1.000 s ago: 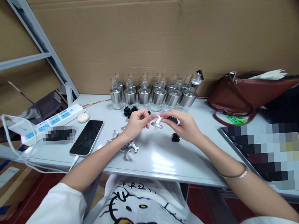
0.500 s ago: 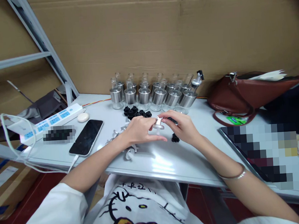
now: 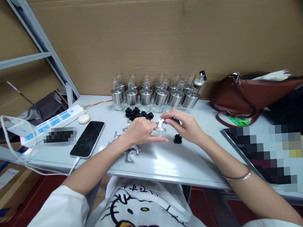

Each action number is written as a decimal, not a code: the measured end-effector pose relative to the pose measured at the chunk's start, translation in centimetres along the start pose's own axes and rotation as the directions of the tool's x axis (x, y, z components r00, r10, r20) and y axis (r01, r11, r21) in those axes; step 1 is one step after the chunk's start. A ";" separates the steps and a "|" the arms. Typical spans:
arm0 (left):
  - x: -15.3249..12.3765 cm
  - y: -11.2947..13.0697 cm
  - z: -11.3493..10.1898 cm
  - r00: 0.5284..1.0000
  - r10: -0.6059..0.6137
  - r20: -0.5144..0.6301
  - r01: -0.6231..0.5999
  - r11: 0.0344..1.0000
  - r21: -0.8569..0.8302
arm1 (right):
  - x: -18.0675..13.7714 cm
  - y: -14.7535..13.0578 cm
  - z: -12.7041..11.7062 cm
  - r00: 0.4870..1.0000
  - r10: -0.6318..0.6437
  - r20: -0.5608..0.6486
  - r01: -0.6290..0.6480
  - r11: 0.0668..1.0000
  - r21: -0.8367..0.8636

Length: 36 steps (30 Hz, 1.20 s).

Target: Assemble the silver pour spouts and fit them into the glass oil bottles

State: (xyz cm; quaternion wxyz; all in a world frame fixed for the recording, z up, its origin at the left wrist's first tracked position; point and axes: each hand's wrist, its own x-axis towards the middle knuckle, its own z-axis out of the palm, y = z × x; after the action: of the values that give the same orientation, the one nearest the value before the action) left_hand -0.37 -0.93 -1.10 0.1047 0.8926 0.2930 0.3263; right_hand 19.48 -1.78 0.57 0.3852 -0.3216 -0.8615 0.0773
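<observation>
My left hand (image 3: 141, 130) is closed around a silver pourer spout (image 3: 160, 125) above the table, its thumb stretched out below. My right hand (image 3: 185, 124) pinches at the spout's upper end with thumb and index finger; whether a tiny part sits between those fingertips is too small to tell. Beneath and beside my left forearm lie more silver pourer spouts (image 3: 131, 155), partly hidden. Black ribbed stoppers (image 3: 138, 113) are heaped just beyond my left hand. A cluster of small black parts (image 3: 178, 139) rests below my right hand, and a dark piece (image 3: 176, 121) shows partly behind its fingers.
Several glass bottles with steel sleeves (image 3: 146, 96) stand in rows at the back; the right one carries a pourer (image 3: 200, 79). A phone (image 3: 87, 139), a power strip (image 3: 57, 122) and a round white case (image 3: 84, 119) lie left. A brown bag (image 3: 232, 95) sits right.
My right hand has shifted slightly, and the spout has turned a little between my hands. More of the small black parts is visible now. My left hand stays almost still.
</observation>
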 end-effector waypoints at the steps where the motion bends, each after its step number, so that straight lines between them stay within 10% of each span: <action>1: 0.0 0.0 0.0 1.000 0.005 0.013 -0.005 1.000 0.008 | 0.1 0.3 -0.3 0.999 0.025 0.030 -0.025 1.000 -0.006; 7: 0.0 -0.1 0.0 0.998 0.024 0.055 -0.026 0.999 0.029 | -0.2 3.3 -2.2 0.865 0.222 0.450 -0.201 0.975 -0.095; 15: 0.1 -0.2 0.2 0.999 0.036 0.007 -0.035 0.998 -0.057 | -0.9 5.5 -3.0 0.684 0.369 0.630 -0.373 0.918 -0.133; 28: -0.1 -0.7 0.3 0.989 0.147 0.018 -0.148 0.984 0.098 | -0.7 4.4 -0.2 0.840 0.311 0.445 -0.250 0.949 -0.192; 36: -0.3 -1.1 0.6 0.950 0.311 0.010 -0.297 0.894 0.335 | -0.6 4.1 -0.7 0.797 0.326 0.508 -0.285 0.945 -0.160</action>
State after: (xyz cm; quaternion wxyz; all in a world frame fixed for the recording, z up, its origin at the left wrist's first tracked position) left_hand -0.73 -0.22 -2.14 -0.1058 0.9247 0.2029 0.3042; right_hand 22.27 0.98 -0.86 0.1039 -0.4369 -0.8728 0.1913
